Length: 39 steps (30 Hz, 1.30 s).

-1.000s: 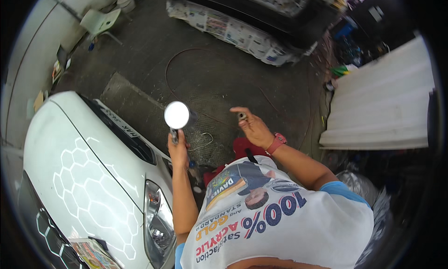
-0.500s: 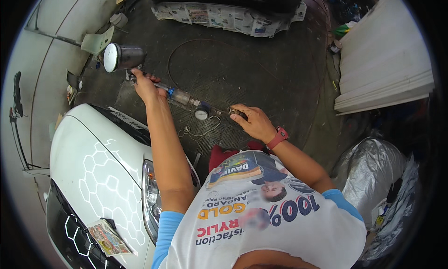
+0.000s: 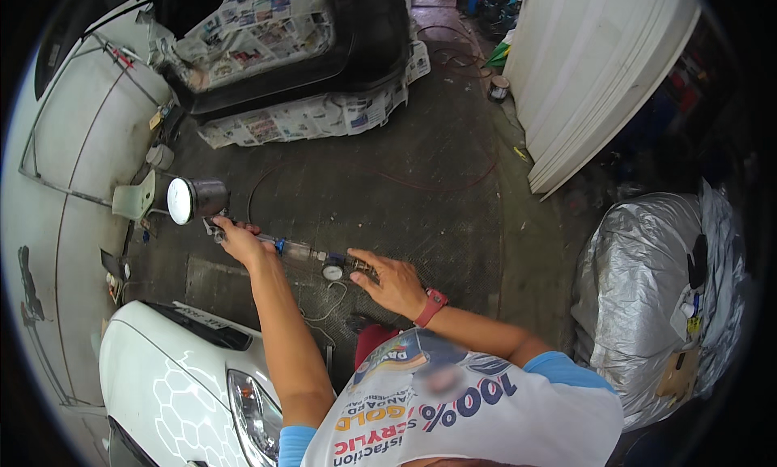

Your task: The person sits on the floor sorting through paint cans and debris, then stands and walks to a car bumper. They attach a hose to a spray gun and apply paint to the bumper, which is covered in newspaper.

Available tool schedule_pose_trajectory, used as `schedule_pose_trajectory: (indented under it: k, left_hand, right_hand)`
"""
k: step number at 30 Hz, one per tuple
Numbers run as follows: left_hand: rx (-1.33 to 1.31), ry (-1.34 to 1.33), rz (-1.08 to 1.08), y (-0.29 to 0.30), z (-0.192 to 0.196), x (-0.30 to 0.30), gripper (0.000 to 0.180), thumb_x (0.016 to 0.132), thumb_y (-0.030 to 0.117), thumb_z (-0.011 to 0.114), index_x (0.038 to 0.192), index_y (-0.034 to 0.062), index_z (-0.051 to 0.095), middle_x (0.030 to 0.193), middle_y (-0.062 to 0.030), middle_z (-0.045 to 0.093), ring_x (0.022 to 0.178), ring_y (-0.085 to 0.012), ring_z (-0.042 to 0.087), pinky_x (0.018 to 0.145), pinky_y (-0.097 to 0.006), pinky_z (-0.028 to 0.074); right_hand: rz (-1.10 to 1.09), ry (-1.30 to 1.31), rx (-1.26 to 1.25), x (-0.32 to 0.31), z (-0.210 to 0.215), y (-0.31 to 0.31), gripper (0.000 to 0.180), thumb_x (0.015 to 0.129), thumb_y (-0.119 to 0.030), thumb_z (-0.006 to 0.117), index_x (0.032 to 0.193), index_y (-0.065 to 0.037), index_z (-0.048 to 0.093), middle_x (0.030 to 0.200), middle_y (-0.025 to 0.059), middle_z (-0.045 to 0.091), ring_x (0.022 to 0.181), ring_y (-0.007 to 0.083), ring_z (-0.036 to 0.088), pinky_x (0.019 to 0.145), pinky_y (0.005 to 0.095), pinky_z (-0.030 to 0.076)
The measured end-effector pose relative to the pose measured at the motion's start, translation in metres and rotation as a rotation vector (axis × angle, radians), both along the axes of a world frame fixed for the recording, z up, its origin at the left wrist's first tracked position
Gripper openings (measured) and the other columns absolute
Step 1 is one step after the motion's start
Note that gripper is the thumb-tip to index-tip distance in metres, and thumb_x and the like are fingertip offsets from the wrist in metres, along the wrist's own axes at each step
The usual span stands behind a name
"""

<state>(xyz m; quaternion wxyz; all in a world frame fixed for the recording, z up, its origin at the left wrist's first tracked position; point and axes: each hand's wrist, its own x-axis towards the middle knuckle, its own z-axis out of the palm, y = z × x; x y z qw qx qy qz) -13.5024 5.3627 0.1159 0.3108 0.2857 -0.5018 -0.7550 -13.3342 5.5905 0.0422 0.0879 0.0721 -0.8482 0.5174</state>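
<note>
My left hand (image 3: 243, 242) grips a spray gun (image 3: 217, 229) by its handle, at the left of the middle. The gun's round metal cup (image 3: 209, 200) has a pale, shiny lid turned leftward. From the handle a clear inline air filter (image 3: 296, 250) with a blue collar runs to the right. A small round pressure gauge (image 3: 333, 271) hangs at its end. Right beside the gauge, my right hand (image 3: 396, 282) closes its thumb and fingers around a metal hose coupling (image 3: 361, 264), partly hidden by the fingers. Whether the coupling is joined to the gauge fitting cannot be made out.
A white car front (image 3: 174, 362) stands close at lower left. Beyond lies a black bumper (image 3: 324, 78) over newspaper masking (image 3: 316, 120). A thin hose (image 3: 405, 180) crosses the dark floor. Silver sheeting (image 3: 631, 281) bulges at right, below a white panel (image 3: 591, 70). A chair (image 3: 134, 195) stands left.
My right hand has moved left with the coupling, up against the gauge end. My left hand keeps its grip on the spray gun. The view has shifted, showing more of the bumper.
</note>
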Motion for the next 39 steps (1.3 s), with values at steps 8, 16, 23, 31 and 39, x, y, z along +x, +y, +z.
schedule_pose_trajectory:
  k: [8,16,23,31,39]
  left_hand:
    - [-0.088,0.068,-0.236,0.068,0.028,-0.016,0.048,0.104,0.05,0.064,0.103,0.0029,0.055,0.075,0.0024,0.041,0.06,-0.0087,0.038,0.052,-0.027,0.037]
    - [0.149,0.257,-0.842,0.148,0.092,-0.038,0.042,0.105,0.051,0.062,0.102,0.0099,0.055,0.066,0.0089,0.03,0.058,-0.005,0.032,0.054,-0.023,0.029]
    - [0.4,0.284,-1.08,0.202,0.07,-0.048,0.039,0.106,0.048,0.06,0.1,0.0098,0.055,0.063,0.0093,0.029,0.055,-0.004,0.03,0.051,-0.022,0.028]
    - [0.489,0.208,-1.234,0.228,0.04,-0.064,0.039,0.107,0.051,0.057,0.1,0.0125,0.052,0.064,0.0079,0.029,0.056,-0.0055,0.03,0.054,-0.022,0.029]
    - [0.309,0.114,-1.061,0.268,0.019,-0.069,0.038,0.108,0.048,0.057,0.097,0.0125,0.05,0.067,0.0055,0.034,0.058,-0.0082,0.035,0.055,-0.024,0.031]
  right_hand:
    - [-0.007,-0.145,-0.095,0.014,-0.004,0.027,0.031,0.106,-0.037,0.057,0.111,-0.008,0.066,0.083,0.0118,0.073,0.074,0.0319,0.072,0.068,0.043,0.054]
    - [0.232,-0.408,-0.835,0.014,0.026,0.05,0.037,0.114,-0.035,0.045,0.095,-0.007,0.058,0.066,-0.0057,0.043,0.06,0.0037,0.038,0.053,0.0247,0.035]
    - [0.142,-0.356,-0.935,0.023,0.012,0.073,0.038,0.114,-0.041,0.045,0.096,-0.01,0.058,0.064,-0.0068,0.043,0.054,0.0017,0.035,0.049,0.0203,0.029]
    - [0.028,-0.32,-0.883,0.021,0.0,0.087,0.042,0.113,-0.045,0.045,0.093,-0.011,0.059,0.063,-0.0065,0.046,0.049,0.0015,0.033,0.043,0.0209,0.026]
    - [-0.008,-0.463,-0.979,0.02,-0.009,0.144,0.04,0.105,-0.037,0.065,0.124,-0.003,0.058,0.084,0.0004,0.062,0.065,0.0046,0.054,0.057,0.0225,0.046]
